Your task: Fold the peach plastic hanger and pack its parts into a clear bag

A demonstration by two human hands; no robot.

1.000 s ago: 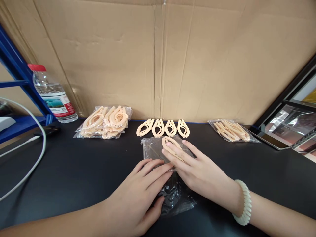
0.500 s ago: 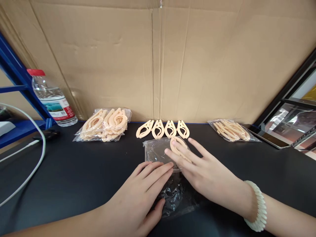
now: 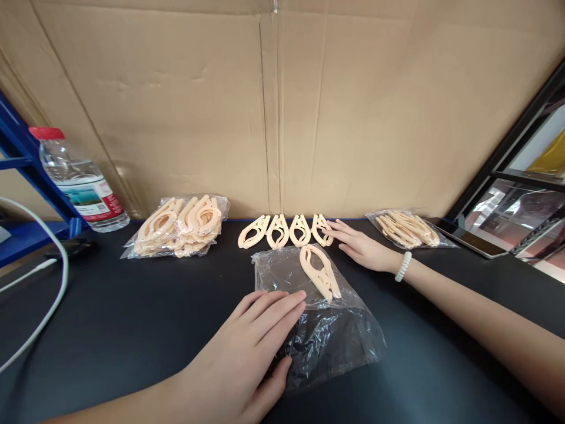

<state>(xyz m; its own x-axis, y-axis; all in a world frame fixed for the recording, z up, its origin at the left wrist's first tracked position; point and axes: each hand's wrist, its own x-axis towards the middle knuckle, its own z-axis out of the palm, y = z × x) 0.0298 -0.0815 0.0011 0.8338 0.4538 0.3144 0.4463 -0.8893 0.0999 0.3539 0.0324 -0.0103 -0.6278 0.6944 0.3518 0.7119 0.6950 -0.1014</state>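
Note:
A clear plastic bag [image 3: 348, 338] lies flat on the black table, with one peach folding hanger [image 3: 318, 272] on or inside its upper right part; which, I cannot tell. My left hand [image 3: 247, 347] rests on the bag's left side, fingers extended and thumb apart. Behind the bag, several peach hangers stand in a row, among them one at the left end [image 3: 253, 232]. At the right end of that row, my right hand [image 3: 359, 244] touches the last hanger [image 3: 321, 231] with its fingertips; the fingers are spread.
Filled bags of hangers lie at the back left [image 3: 179, 227] and back right [image 3: 408, 228]. A water bottle [image 3: 86, 182] and white cable [image 3: 62, 282] are at the left. A flat device [image 3: 472, 240] lies at the right, beside a black rack. Cardboard [image 3: 198, 106] stands behind.
My right hand has left the hanger on the bag and moved back and right to the row's end hanger. My left hand stays on the bag. The view has shifted slightly.

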